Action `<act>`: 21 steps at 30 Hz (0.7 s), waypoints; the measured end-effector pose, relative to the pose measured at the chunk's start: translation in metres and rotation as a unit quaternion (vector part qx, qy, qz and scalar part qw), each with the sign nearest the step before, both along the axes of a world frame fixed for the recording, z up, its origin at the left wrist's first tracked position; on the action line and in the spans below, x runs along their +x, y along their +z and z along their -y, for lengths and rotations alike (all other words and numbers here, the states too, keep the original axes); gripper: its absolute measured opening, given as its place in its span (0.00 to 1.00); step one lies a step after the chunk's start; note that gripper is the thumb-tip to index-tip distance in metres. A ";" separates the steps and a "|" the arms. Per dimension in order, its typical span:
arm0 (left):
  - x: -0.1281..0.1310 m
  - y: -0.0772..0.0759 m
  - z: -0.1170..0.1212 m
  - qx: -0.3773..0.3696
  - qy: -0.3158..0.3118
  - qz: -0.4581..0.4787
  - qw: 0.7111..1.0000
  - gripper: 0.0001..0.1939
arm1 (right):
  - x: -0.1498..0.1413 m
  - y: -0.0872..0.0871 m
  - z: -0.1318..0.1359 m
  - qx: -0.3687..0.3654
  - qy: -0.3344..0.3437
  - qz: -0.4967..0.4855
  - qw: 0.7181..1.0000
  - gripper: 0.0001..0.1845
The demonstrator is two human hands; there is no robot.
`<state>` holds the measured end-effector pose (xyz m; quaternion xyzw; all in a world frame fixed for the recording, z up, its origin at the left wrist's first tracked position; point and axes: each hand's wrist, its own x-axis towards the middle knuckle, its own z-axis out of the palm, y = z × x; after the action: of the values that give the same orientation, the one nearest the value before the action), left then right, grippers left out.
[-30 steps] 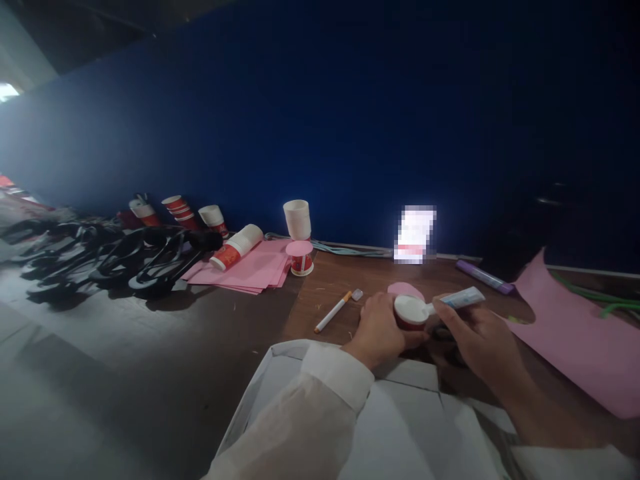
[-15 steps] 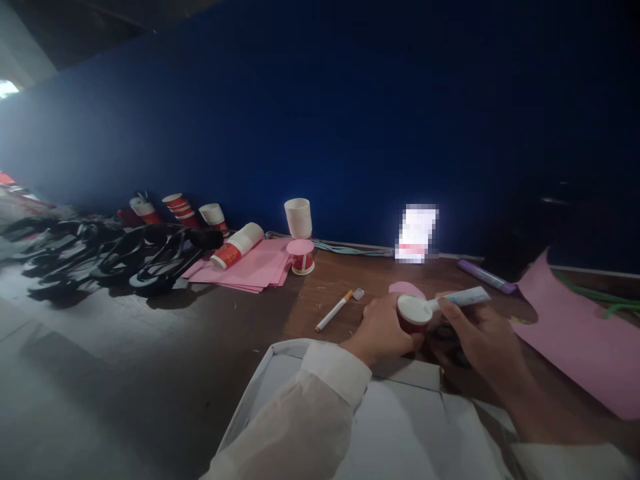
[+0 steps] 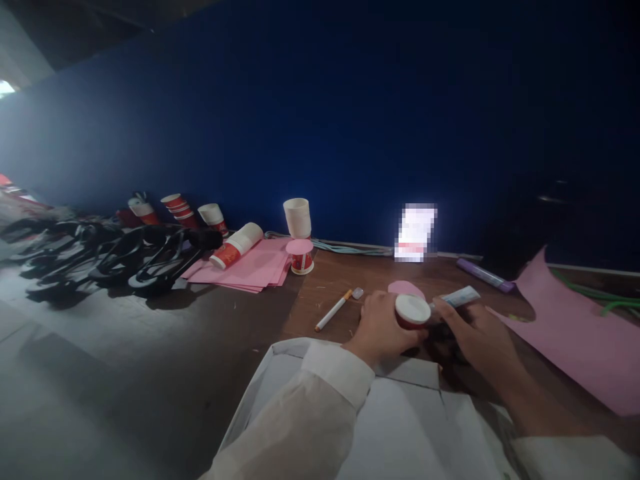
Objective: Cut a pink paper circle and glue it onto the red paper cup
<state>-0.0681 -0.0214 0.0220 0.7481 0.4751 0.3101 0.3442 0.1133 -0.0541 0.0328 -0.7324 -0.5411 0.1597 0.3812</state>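
My left hand (image 3: 381,328) is wrapped round a small red paper cup (image 3: 412,313) turned so its white bottom faces up. My right hand (image 3: 473,330) pinches a white and blue tube (image 3: 457,297) whose tip sits at the cup's right edge. A pink paper disc (image 3: 405,289) lies just behind the cup on the brown table (image 3: 320,293). Both hands are closed on what they hold.
A pen (image 3: 333,311) and its cap (image 3: 357,293) lie left of my hands. Pink sheets (image 3: 250,270), another pink-topped cup (image 3: 301,256), loose red cups (image 3: 235,245), black scissors (image 3: 145,257), a purple marker (image 3: 484,275) and a large pink sheet (image 3: 575,333) lie around. A white box (image 3: 400,427) is near me.
The tube in my right hand has dropped slightly and its tip has shifted to the cup's right side. My left hand and the cup have barely moved.
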 end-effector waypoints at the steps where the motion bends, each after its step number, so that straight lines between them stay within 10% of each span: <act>1: 0.000 0.000 0.000 0.007 0.002 -0.009 1.000 0.28 | 0.000 0.000 0.000 0.003 -0.001 -0.003 1.000 0.28; 21: -0.001 -0.002 -0.002 0.027 -0.003 -0.046 0.999 0.28 | -0.002 -0.002 0.003 0.038 -0.013 0.002 0.999 0.24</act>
<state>-0.0689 -0.0197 0.0197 0.7717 0.4799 0.2871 0.3029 0.1116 -0.0569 0.0309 -0.7247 -0.5377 0.1325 0.4100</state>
